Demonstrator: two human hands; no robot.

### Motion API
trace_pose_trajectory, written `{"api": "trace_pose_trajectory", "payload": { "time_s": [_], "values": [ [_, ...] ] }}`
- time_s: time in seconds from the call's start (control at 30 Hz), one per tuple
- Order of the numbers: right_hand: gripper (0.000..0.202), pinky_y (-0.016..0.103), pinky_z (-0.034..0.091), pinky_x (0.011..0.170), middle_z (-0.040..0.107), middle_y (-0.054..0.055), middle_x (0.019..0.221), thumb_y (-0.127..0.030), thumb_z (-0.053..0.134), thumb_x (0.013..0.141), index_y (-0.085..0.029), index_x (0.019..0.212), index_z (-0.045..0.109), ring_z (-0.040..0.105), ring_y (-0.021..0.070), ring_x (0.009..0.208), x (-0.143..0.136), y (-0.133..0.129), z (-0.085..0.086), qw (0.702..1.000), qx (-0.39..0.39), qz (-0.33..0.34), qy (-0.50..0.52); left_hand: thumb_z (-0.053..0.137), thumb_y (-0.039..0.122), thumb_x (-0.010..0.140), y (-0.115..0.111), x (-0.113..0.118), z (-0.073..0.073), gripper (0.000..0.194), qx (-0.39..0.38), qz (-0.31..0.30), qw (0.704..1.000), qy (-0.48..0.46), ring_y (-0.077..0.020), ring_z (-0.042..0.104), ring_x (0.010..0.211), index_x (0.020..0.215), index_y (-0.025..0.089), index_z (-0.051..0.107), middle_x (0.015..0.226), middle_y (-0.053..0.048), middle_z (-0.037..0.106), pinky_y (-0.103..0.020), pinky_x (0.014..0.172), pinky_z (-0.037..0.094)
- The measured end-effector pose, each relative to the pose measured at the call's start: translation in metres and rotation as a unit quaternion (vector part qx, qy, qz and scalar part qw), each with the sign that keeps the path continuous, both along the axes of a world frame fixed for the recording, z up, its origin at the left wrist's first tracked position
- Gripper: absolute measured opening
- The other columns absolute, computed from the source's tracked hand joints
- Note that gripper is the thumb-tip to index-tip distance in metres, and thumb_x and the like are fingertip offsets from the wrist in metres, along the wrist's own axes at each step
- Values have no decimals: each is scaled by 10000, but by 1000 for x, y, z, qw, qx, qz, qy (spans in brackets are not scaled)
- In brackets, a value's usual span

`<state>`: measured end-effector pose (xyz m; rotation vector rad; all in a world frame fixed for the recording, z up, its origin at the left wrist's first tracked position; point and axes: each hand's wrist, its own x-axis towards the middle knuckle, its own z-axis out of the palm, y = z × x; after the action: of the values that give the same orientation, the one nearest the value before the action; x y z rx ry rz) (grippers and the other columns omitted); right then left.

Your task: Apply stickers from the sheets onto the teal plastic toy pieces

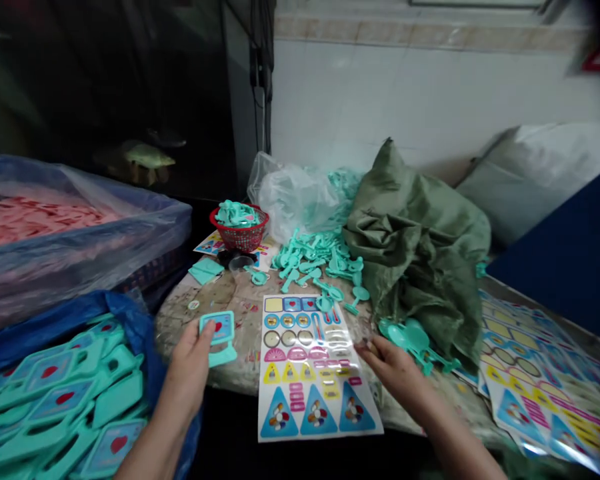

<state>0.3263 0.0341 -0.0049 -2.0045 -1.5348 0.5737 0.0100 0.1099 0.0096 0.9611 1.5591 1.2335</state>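
My left hand [193, 350] grips a teal plastic toy panel [225, 327] bearing a blue sticker with a red heart, thumb on its left edge. A printed sticker sheet [307, 367] lies on the table between my hands, its lower part over the front edge. Beside the sheet's right edge is my right hand [387, 357], fingers curled and pressed together; anything between the fingertips is too blurred to make out. Similar teal panels [63, 400] with heart stickers fill a blue bag [153, 360] at lower left.
Teal spoon-like pieces [315, 253] are heaped at the table's back, near a red basket [243, 233] and a clear plastic bag [300, 193]. A green sack [420, 233] stands on the right, with more sticker sheets [545, 380] beyond. Pink pieces [35, 220] fill a bag at left.
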Motion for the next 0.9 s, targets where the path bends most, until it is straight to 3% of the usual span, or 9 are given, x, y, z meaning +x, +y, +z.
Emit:
{"api": "trace_pose_trajectory", "payload": {
  "time_s": [0.1, 0.17, 0.23, 0.37, 0.5, 0.63, 0.77, 0.9],
  "values": [
    [273, 259, 389, 597, 581, 11, 663, -473, 408, 781, -230, 701, 503, 532, 172, 651, 57, -2, 3, 996, 11, -66, -50, 482, 352, 785, 28, -14, -18, 475, 19, 5, 986, 164, -257, 606, 986, 1208, 136, 490, 1145, -129, 601, -389, 865, 480],
    [266, 292, 397, 617, 618, 47, 690, -451, 398, 770, -224, 744, 535, 558, 207, 677, 96, -6, 4, 988, -1, -123, -90, 461, 351, 785, 37, -22, -28, 577, 26, 9, 956, 290, -321, 467, 1192, 1280, 59, 417, 1275, -205, 501, -448, 1007, 358],
    [254, 307, 393, 601, 628, 69, 686, -436, 404, 753, -222, 715, 533, 566, 227, 669, 129, -10, 1, 979, -21, -156, -127, 453, 376, 773, 39, -28, -34, 642, 57, 16, 923, 381, -363, 352, 1275, 1283, -10, 396, 1315, -256, 443, -477, 1066, 262],
    [258, 285, 400, 592, 648, 57, 688, -429, 425, 750, -226, 713, 581, 592, 221, 668, 161, -10, -10, 973, -65, -139, -170, 406, 422, 779, 26, -27, -34, 580, 189, 4, 887, 421, -342, 372, 1267, 1171, 7, 508, 1271, -247, 489, -470, 1082, 256],
    [285, 281, 421, 634, 687, 71, 783, -397, 472, 759, -225, 894, 655, 631, 232, 739, 166, 9, -21, 968, -97, -114, -201, 398, 425, 812, 1, -8, -35, 447, 240, -42, 893, 378, -279, 464, 1212, 1063, 108, 590, 1232, -175, 556, -449, 1033, 367],
    [293, 297, 428, 665, 693, 88, 817, -436, 514, 758, -213, 854, 678, 632, 256, 794, 166, 31, -22, 963, -107, -93, -227, 428, 391, 821, -23, 9, -45, 352, 230, -97, 904, 347, -236, 568, 1111, 1000, 177, 642, 1153, -107, 636, -410, 954, 466],
    [320, 294, 414, 594, 677, 76, 754, -470, 455, 797, -220, 806, 655, 622, 237, 707, 155, 41, 0, 958, -103, -97, -249, 462, 352, 824, -41, 14, -50, 278, 235, -129, 902, 338, -197, 644, 989, 917, 212, 684, 1036, -64, 699, -323, 863, 530],
    [399, 284, 386, 561, 670, 70, 823, -502, 338, 855, -231, 913, 626, 609, 223, 737, 117, 64, 23, 960, -78, -81, -258, 481, 308, 835, -54, 16, -42, 232, 248, -140, 900, 330, -140, 680, 876, 915, 241, 688, 953, -20, 725, -220, 812, 536]
  ]
}}
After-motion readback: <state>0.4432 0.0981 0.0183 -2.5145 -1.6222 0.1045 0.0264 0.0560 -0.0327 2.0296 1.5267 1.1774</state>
